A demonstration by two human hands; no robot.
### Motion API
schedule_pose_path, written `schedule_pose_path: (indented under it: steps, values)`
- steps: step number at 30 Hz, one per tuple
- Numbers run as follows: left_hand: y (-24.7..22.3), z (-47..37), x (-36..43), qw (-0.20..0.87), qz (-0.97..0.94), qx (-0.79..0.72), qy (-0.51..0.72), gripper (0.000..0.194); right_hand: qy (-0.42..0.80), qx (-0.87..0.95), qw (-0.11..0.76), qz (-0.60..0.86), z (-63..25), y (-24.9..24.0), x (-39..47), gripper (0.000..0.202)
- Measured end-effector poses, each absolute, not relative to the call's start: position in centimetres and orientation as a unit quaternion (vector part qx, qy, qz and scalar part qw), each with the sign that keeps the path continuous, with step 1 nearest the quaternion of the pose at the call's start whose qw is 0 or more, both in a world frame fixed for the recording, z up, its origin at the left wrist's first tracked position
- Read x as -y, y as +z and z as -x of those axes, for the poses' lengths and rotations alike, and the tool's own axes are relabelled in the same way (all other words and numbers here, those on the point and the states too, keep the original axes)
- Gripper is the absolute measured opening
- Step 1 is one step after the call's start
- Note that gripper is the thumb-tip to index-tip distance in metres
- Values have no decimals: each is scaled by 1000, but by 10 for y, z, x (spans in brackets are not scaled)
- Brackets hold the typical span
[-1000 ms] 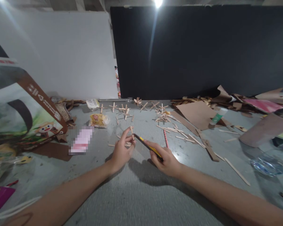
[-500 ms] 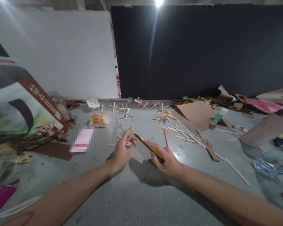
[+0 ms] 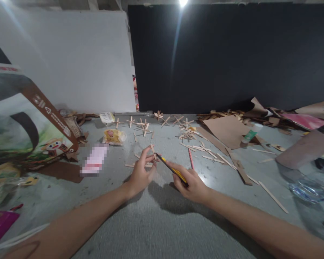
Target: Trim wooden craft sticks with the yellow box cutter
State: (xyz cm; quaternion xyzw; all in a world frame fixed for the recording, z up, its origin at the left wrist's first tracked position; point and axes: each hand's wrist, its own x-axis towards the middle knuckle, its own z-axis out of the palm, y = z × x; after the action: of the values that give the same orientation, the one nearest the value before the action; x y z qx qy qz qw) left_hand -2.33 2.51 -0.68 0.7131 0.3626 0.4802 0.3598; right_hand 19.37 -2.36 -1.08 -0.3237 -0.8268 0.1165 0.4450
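My left hand is closed, pinching a short wooden craft stick between its fingertips. In my right hand is a black and yellow utility knife, its handle wrapped by the fingers. The knife's tip meets the stick or lies right beside it; I cannot tell which. Loose craft sticks lie on the table just behind my left hand. A red patterned pencil-like rod lies beyond my right hand. Farther back are several star shapes made of crossed sticks.
Loose sticks and cardboard pieces spread over the right side, with a glue stick and a clear plastic bottle. At left stand a large printed bag, a yellow snack packet and a purple object.
The short stick in my left fingers has tilted, its lower end now farther right. The knife tip has shifted slightly right with it. Both hands stay nearly in place.
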Motion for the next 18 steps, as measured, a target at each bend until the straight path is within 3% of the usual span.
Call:
schedule_pose_path:
  steps: [10, 18]
  values:
    - [-9, 22, -28, 349, -685, -418, 484, 56, 135, 832, 425, 329, -195, -12, 23, 44]
    - [-10, 22, -30, 365, -675, -412, 492, 58, 201, 802, 463, 319, -200, -7, 18, 40]
